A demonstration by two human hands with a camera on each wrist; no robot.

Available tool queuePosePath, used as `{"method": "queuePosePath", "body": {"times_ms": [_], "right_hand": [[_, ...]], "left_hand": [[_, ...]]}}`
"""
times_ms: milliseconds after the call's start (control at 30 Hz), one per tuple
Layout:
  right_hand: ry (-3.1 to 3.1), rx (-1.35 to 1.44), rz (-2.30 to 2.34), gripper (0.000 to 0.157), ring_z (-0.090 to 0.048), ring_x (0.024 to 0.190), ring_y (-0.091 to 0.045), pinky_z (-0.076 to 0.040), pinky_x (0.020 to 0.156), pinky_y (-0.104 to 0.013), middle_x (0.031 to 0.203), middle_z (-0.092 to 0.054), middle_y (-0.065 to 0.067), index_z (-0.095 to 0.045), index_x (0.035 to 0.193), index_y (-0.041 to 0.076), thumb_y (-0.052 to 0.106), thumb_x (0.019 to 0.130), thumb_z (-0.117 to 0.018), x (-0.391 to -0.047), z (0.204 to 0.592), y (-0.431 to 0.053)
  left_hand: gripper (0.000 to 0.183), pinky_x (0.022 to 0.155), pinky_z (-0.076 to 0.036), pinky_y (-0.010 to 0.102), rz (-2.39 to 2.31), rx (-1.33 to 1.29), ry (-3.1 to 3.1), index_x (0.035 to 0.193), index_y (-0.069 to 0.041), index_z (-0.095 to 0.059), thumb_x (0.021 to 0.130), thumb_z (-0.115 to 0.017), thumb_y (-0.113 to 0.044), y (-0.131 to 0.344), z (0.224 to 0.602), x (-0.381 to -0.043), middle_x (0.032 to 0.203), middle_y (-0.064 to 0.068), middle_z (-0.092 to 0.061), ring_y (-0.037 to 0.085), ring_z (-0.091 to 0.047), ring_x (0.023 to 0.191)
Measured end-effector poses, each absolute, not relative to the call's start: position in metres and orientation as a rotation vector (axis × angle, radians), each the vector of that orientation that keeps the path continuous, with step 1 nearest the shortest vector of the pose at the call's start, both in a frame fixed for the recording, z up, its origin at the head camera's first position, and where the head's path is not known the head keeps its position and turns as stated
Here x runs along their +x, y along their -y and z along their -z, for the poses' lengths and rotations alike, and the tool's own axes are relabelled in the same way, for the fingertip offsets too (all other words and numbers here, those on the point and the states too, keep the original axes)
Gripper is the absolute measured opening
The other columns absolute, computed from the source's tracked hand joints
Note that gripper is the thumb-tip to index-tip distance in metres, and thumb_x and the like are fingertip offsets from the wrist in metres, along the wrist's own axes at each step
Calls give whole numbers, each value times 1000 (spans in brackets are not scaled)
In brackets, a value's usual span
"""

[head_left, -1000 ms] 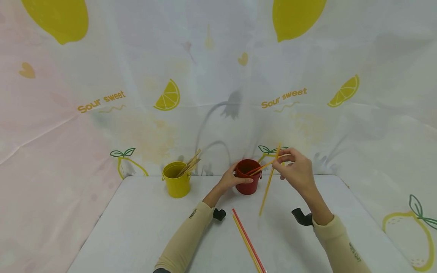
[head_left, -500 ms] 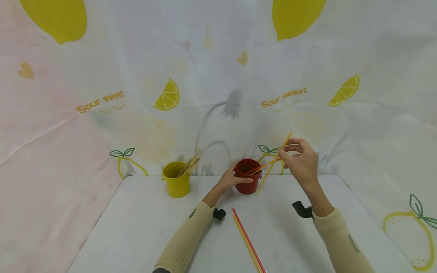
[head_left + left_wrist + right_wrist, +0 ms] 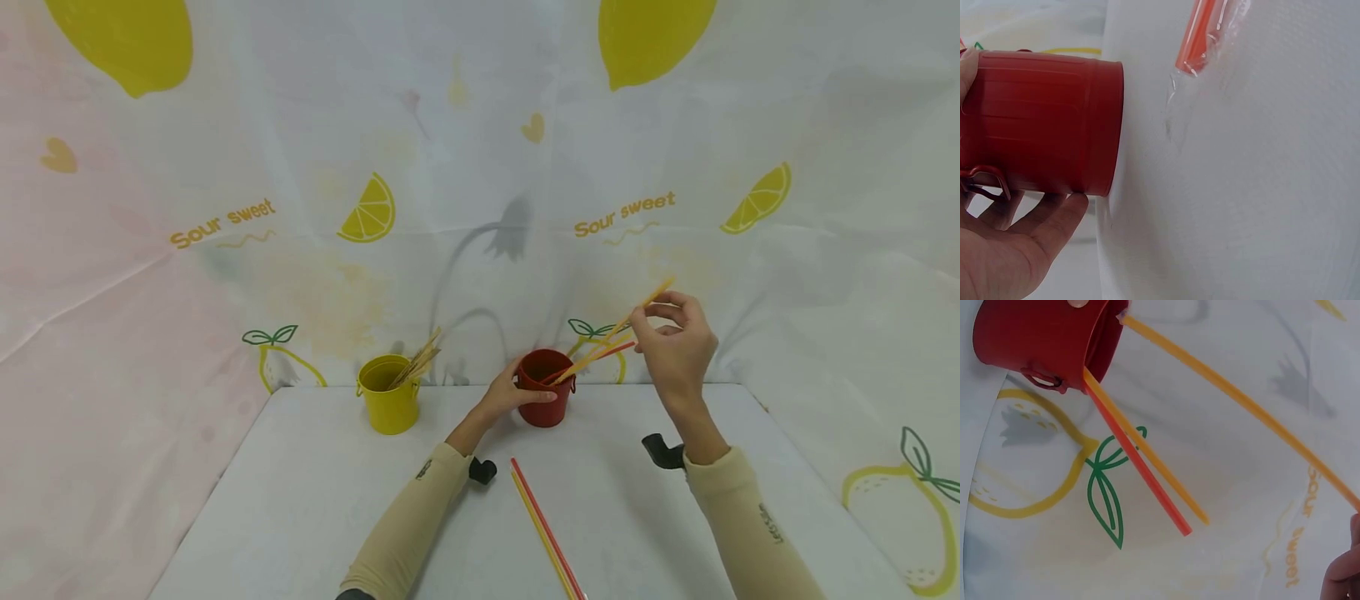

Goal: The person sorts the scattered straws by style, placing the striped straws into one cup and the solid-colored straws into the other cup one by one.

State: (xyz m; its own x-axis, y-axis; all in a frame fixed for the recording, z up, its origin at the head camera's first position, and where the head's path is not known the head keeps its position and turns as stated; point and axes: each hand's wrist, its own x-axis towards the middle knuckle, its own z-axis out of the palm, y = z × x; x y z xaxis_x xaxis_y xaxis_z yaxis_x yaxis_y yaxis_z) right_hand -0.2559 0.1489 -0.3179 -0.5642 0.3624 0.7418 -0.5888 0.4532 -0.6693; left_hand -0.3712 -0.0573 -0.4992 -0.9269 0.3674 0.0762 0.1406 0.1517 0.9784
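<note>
My left hand (image 3: 504, 395) grips the side of a small red bucket (image 3: 543, 414), which stands on the table. Up to the right, my right hand (image 3: 681, 346) pinches an orange-yellow straw (image 3: 1229, 389) near its upper end. The straw slants down left, and its lower tip, with a bit of clear wrapper, is at the bucket's mouth. Inside the bucket lean a red straw (image 3: 1147, 476) and a yellow straw (image 3: 1179, 487), both sticking out over the rim. In the left wrist view, thumb and fingers lie on opposite sides of the bucket (image 3: 1041, 119).
A yellow bucket (image 3: 392, 413) with several thin dry stalks (image 3: 414, 367) stands to the left. Red and yellow straws (image 3: 547, 525) lie on the white table (image 3: 300, 500) in front, one end in clear wrapper in the left wrist view. A lemon-print cloth (image 3: 450, 292) hangs behind.
My right hand has moved up and right, and its straw has swung from hanging steeply beside the bucket to slanting toward the mouth. The left hand and bucket stay put.
</note>
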Motion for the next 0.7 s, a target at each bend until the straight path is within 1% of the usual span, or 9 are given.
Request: {"method": "queuePosePath", "body": {"times_ms": [67,133,200,333,433,533,600,700], "right_hand": [[1731,195,-1285,22,-53,39,-11,-42,42,-13,84,-69,-20,-61,104,-10,-3,84,-66,-257,319,-148],[1715,194,-1299,22,-53,40,-15,-42,41,-14,85,-69,-19,-61,104,-9,-2,84,-66,-258,320,-147],[1712,189,-1307,21,-54,39,-15,-41,40,-13,85,-69,-19,-61,103,-9,-2,84,-67,-259,322,-146],[1748,169,-1278,22,-53,40,-7,-38,38,-13,87,-70,-22,-60,104,-10,-2,86,-68,-265,330,-147],[1780,149,-1293,24,-53,40,-2,-37,37,-13,89,-71,-20,-61,107,-7,2,87,-70,-276,344,-152],[1813,131,-1324,26,-55,40,-6,-37,35,-16,91,-72,-17,-62,109,-3,7,87,-71,-287,358,-158],[1834,126,-1331,26,-56,40,-10,-39,35,-17,91,-72,-15,-62,110,0,11,88,-72,-289,365,-160],[1863,126,-1311,25,-57,41,-12,-42,37,-19,90,-73,-13,-63,109,2,14,88,-72,-291,374,-160]], "left_hand": [[81,98,-46,49,-1867,499,-2248,149,-23,-41,81,-83,-27,57,500,-371,142,1,-49,25,-41,130],[80,98,-46,48,-1873,504,-2254,148,-25,-42,80,-84,-29,57,505,-374,140,-1,-49,24,-42,129],[81,98,-47,47,-1868,500,-2263,148,-25,-42,79,-84,-29,57,505,-374,140,-1,-49,23,-42,128],[81,97,-48,46,-1861,481,-2271,148,-25,-42,78,-85,-32,57,504,-375,140,-2,-50,23,-43,128],[81,97,-47,47,-1862,480,-2272,147,-25,-43,78,-85,-32,57,504,-375,139,-3,-50,23,-43,128],[81,98,-46,48,-1862,489,-2270,147,-26,-44,78,-85,-32,57,504,-374,139,-5,-51,22,-43,128],[81,99,-45,48,-1864,495,-2265,147,-27,-44,77,-86,-33,57,504,-374,138,-6,-52,22,-43,128],[81,98,-46,47,-1867,501,-2260,146,-27,-44,77,-86,-34,57,504,-374,138,-7,-52,21,-43,128]]}}
